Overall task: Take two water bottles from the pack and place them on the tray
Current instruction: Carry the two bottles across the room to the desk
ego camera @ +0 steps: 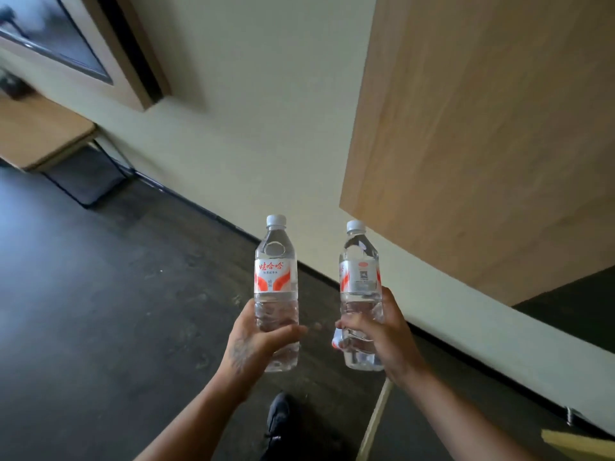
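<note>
Bottles [275, 287] [361, 294] upright, one gripped per hand [253, 341] [382, 341], above dark floor [100, 294] beside cream wall [249, 111].

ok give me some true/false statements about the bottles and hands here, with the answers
1. Each hand holds one bottle: the left hand grips the left bottle and the right hand grips the right bottle. True.
2. Both bottles have their white caps on. True.
3. The bottles already stand on a tray. False: they are held in the air above the dark floor, and no tray is in view.
4. The right bottle is lying flat in the hand. False: both are held roughly upright, caps up.
5. The two bottles are pressed against each other. False: a clear gap shows between them.
6. Both hands grip the bottles below their labels. True.
</note>
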A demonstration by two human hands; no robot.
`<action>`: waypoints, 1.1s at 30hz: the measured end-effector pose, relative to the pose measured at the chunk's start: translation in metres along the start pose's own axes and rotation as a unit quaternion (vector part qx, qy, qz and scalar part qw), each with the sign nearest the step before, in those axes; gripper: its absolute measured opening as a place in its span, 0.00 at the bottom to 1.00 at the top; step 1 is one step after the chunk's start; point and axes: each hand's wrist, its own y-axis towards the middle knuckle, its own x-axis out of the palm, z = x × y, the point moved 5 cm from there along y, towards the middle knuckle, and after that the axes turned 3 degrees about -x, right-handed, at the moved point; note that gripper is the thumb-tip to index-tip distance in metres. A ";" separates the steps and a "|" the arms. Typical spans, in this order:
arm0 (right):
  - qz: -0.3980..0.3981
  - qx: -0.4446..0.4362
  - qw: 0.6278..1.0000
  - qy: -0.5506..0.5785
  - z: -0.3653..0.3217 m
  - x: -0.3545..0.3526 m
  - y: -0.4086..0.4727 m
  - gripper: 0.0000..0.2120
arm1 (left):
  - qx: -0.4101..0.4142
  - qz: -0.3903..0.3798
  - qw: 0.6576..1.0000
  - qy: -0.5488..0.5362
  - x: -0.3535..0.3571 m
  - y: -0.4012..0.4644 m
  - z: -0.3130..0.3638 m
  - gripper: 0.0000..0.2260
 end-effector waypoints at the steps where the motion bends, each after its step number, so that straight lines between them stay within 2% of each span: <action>1: -0.020 0.000 1.000 -0.004 -0.005 0.017 0.002 0.30 | -0.002 0.025 1.000 -0.011 -0.015 -0.011 -0.002 0.34; 7: -0.160 0.006 0.987 -0.023 -0.024 0.144 0.012 0.28 | -0.004 0.166 0.984 -0.059 -0.112 -0.074 -0.018 0.36; 15: -0.311 0.012 0.949 -0.059 -0.030 0.325 0.037 0.32 | -0.001 0.320 0.937 -0.141 -0.252 -0.113 -0.032 0.39; 21: -0.349 0.005 0.932 -0.094 -0.037 0.456 0.075 0.35 | 0.011 0.385 0.906 -0.174 -0.367 -0.085 -0.035 0.40; 33: -0.378 -0.005 0.919 -0.114 -0.100 0.690 0.188 0.39 | 0.001 0.408 0.885 -0.223 -0.586 0.018 -0.009 0.36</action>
